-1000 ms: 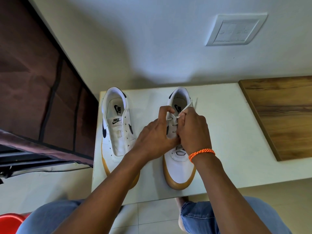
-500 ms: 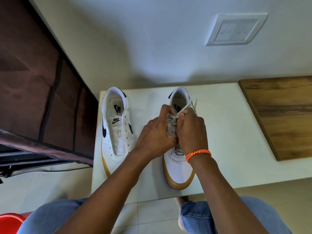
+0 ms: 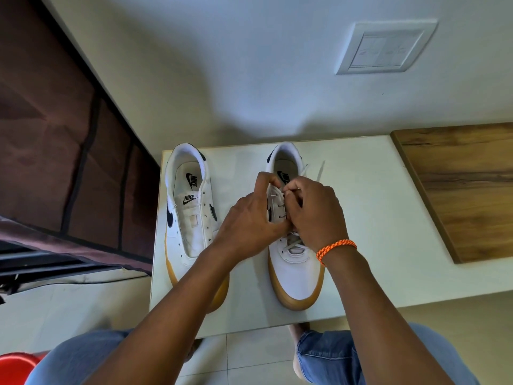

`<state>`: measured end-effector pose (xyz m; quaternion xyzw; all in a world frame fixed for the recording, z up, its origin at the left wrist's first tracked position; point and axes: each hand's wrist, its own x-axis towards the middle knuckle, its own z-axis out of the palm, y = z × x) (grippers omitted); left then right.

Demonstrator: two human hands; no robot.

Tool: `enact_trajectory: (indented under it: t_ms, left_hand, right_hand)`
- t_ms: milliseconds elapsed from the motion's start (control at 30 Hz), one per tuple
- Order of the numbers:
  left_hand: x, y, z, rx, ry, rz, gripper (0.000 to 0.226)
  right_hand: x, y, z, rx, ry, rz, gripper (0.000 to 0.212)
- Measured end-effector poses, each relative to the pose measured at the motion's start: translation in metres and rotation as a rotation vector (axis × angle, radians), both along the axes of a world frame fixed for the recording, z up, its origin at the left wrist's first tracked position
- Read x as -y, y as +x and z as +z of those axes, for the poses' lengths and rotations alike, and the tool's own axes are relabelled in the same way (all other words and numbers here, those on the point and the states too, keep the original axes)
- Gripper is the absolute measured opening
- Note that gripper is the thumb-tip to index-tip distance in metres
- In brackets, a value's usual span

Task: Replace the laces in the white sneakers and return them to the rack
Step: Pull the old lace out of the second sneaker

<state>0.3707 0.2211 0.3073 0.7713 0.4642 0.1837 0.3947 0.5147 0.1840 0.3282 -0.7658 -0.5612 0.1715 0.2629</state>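
Two knees in blue jeans (image 3: 330,354) sit closest, and past them two shoes with tan rubber soles stand side by side on one smooth white table (image 3: 369,218). The left hand (image 3: 249,218) and right hand (image 3: 313,212) are together, pinching the white lace (image 3: 294,241) on the right sneaker (image 3: 294,273); the left sneaker (image 3: 188,218) has bare holes. Flat room lies open rightward up to one wooden board (image 3: 466,184).

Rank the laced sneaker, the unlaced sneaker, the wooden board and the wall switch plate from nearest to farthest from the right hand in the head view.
1. Laced sneaker: under the right hand, touching.
2. Unlaced sneaker: to its left, past the left hand.
3. Wooden board: to its right, on the table's edge.
4. Wall switch plate: up on the wall, farthest.
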Motion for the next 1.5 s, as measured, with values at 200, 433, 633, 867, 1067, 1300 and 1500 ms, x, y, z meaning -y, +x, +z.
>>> enact_trajectory:
  t_ms: [200,433,633,867,1067,1300,1500]
  left_hand:
    - [0.001,0.001,-0.003,-0.010,-0.009,-0.003,0.070]
    - [-0.002,-0.003,-0.006,0.038,-0.083,-0.031,0.069]
    - [-0.001,0.007,-0.006,-0.056,0.151,0.010,0.028]
    - [-0.004,0.018,-0.001,0.013,0.117,0.102,0.011]
    - [-0.006,0.026,0.001,0.010,0.110,0.165,0.007]
    - [-0.011,0.022,0.006,0.260,-0.076,0.166,0.006]
    - [-0.016,0.018,0.011,0.612,-0.547,0.353,0.013]
  right_hand:
    - [-0.001,-0.003,-0.004,0.066,0.076,-0.077,0.019]
    - [-0.003,0.034,0.008,-0.313,0.285,-0.355,0.018]
    - [0.003,0.047,0.026,-0.588,0.537,-0.342,0.027]
    - [0.011,0.068,0.017,-0.046,-0.292,-0.471,0.036]
    - [0.016,0.058,0.013,-0.116,-0.087,-0.164,0.020]
    - [0.014,0.042,0.002,-0.090,-0.202,0.139,0.062]
    - [0.013,0.042,0.004,-0.064,-0.183,0.114,0.063]
